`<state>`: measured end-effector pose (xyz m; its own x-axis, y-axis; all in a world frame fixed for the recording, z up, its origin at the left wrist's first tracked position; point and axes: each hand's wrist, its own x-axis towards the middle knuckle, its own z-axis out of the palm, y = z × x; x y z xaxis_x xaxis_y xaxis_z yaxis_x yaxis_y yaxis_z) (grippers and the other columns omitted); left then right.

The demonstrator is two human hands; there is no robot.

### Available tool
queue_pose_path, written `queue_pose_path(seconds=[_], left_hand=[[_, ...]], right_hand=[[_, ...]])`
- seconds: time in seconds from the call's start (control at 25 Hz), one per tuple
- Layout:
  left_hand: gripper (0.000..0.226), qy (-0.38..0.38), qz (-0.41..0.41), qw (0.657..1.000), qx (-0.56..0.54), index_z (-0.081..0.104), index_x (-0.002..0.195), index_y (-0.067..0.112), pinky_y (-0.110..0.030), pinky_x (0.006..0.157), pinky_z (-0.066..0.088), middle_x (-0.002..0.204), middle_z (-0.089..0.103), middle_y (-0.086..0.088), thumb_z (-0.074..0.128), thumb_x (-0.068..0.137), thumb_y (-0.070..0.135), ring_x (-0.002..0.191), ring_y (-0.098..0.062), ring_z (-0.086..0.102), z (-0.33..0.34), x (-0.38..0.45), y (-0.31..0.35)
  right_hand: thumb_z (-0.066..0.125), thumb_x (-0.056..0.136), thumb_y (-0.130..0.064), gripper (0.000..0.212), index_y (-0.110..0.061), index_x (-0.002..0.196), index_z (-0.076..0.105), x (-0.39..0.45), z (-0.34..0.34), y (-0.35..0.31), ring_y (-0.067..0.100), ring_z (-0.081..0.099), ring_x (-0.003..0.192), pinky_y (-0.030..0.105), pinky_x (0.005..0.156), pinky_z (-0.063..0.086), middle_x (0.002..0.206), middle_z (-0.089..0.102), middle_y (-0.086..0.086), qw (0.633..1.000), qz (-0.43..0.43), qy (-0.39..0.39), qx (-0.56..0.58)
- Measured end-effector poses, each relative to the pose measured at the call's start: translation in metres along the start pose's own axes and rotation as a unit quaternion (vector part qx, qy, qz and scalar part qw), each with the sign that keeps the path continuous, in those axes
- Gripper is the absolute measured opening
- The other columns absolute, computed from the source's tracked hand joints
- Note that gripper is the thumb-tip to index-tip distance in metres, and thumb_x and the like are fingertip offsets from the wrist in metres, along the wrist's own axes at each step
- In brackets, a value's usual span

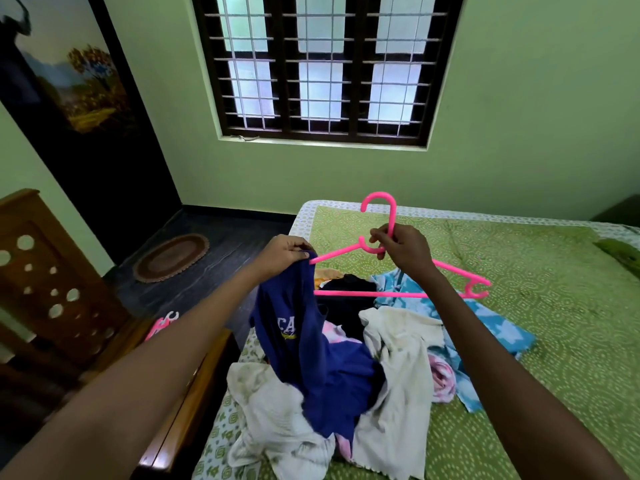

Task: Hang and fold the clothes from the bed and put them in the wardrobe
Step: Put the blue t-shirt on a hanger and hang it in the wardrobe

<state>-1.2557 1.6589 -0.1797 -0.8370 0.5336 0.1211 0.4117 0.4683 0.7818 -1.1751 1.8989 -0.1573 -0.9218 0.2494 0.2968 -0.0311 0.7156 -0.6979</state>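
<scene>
Early stage: the clothes pile [346, 375] sits unsorted on the bed [519, 306], lower centre, nothing hung yet. Right hand [405, 251] grasps the pink hanger [398, 294] at its neck, mid-frame. Left hand [287, 251] pinches the blue shirt [311, 341] top, touching the hanger's left arm tip, not threaded on.

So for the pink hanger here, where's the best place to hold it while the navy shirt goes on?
Probably at the neck, just under the hook, coming from the right, as the right hand does now. The pink hanger is upright with both arms sloping down from that point, so it balances there, and the left tip stays free where the left hand feeds the navy shirt on.
</scene>
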Motion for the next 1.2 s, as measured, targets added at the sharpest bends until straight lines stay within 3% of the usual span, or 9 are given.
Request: queue_pose_path(seconds=[0.12, 0.24, 0.32, 0.64, 0.72, 0.88, 1.0, 1.12, 1.2], left_hand=[[0.019, 0.028, 0.046, 0.998, 0.034, 0.068, 0.104, -0.001, 0.0, 0.074, 0.038, 0.098, 0.065, -0.001, 0.058, 0.087, -0.004, 0.077, 0.014, 0.058, 0.0, -0.004, 0.003], [0.019, 0.053, 0.086, 0.994, 0.035, 0.069, 0.104, 0.002, -0.001, 0.079, 0.038, 0.098, 0.065, 0.003, 0.058, 0.089, -0.001, 0.089, -0.003, 0.06, 0.003, -0.002, 0.019], [0.02, 0.052, 0.115, 0.991, 0.045, 0.068, 0.106, 0.003, -0.001, 0.082, 0.038, 0.097, 0.065, 0.006, 0.058, 0.089, 0.001, 0.091, -0.001, 0.06, 0.007, 0.0, 0.034], [0.016, 0.032, 0.097, 0.984, 0.147, 0.07, 0.099, 0.001, -0.009, 0.066, 0.038, 0.092, 0.071, -0.014, 0.061, 0.089, 0.01, 0.08, -0.019, 0.063, -0.001, 0.011, 0.036], [0.015, 0.042, 0.106, 0.99, 0.089, 0.069, 0.094, -0.002, -0.009, 0.067, 0.042, 0.087, 0.071, -0.018, 0.058, 0.091, 0.008, 0.072, -0.018, 0.063, 0.012, 0.011, 0.052], [0.015, 0.059, 0.097, 0.993, -0.024, 0.064, 0.094, -0.005, -0.023, 0.071, 0.054, 0.083, 0.07, -0.016, 0.053, 0.093, 0.005, 0.065, -0.009, 0.066, 0.035, 0.016, 0.085], [0.017, 0.063, 0.058, 0.994, -0.07, 0.062, 0.098, -0.006, -0.025, 0.078, 0.052, 0.088, 0.066, -0.013, 0.049, 0.095, 0.004, 0.072, -0.01, 0.064, 0.011, 0.013, 0.072], [0.02, 0.119, 0.034, 0.989, 0.074, 0.066, 0.103, 0.001, -0.017, 0.079, 0.044, 0.096, 0.068, -0.008, 0.05, 0.094, 0.006, 0.086, -0.017, 0.061, -0.021, 0.003, 0.034], [0.022, 0.11, 0.001, 0.982, 0.157, 0.067, 0.105, 0.006, -0.027, 0.083, 0.045, 0.101, 0.069, -0.01, 0.051, 0.091, 0.01, 0.093, -0.023, 0.062, -0.037, -0.004, 0.011]], right_hand=[[0.053, 0.095, -0.031, 0.026, -0.014, 0.087, 0.071, -0.006, 0.003, 0.0, 0.015, 0.064, 0.063, 0.02, 0.056, 0.038, 0.067, 0.07, 0.005, 0.999, 0.013, 0.022, -0.041], [0.051, 0.095, -0.035, 0.03, -0.015, 0.093, 0.073, -0.01, 0.015, -0.003, 0.022, 0.068, 0.076, 0.029, 0.066, 0.047, 0.075, 0.073, 0.007, 0.995, -0.003, 0.021, -0.093], [0.05, 0.095, -0.036, 0.031, -0.016, 0.094, 0.073, -0.014, 0.026, -0.006, 0.024, 0.068, 0.079, 0.033, 0.07, 0.049, 0.076, 0.073, 0.007, 0.995, -0.004, 0.013, -0.097], [0.051, 0.095, -0.036, 0.029, -0.018, 0.086, 0.073, -0.014, 0.009, 0.012, -0.003, 0.056, 0.044, 0.022, 0.053, 0.037, 0.05, 0.06, -0.008, 0.98, 0.107, 0.124, 0.112], [0.052, 0.095, -0.034, 0.028, -0.018, 0.085, 0.073, -0.017, 0.021, 0.004, -0.003, 0.056, 0.043, 0.022, 0.052, 0.039, 0.052, 0.063, -0.002, 0.984, 0.092, 0.101, 0.118], [0.051, 0.095, -0.034, 0.03, -0.016, 0.083, 0.071, -0.018, 0.05, -0.012, 0.017, 0.064, 0.057, 0.032, 0.06, 0.046, 0.053, 0.063, 0.001, 0.98, 0.09, 0.079, 0.162], [0.053, 0.095, -0.031, 0.028, -0.022, 0.074, 0.069, -0.022, 0.054, -0.002, 0.013, 0.057, 0.047, 0.027, 0.052, 0.042, 0.051, 0.062, 0.004, 0.955, 0.122, 0.101, 0.251], [0.052, 0.096, -0.023, 0.03, -0.017, 0.071, 0.067, -0.034, 0.056, 0.009, 0.008, 0.055, 0.041, 0.019, 0.047, 0.042, 0.051, 0.061, 0.004, 0.92, 0.147, 0.118, 0.343], [0.051, 0.097, -0.019, 0.029, -0.012, 0.072, 0.066, -0.04, 0.057, 0.012, 0.006, 0.053, 0.037, 0.016, 0.044, 0.04, 0.046, 0.059, -0.002, 0.897, 0.173, 0.126, 0.386]])
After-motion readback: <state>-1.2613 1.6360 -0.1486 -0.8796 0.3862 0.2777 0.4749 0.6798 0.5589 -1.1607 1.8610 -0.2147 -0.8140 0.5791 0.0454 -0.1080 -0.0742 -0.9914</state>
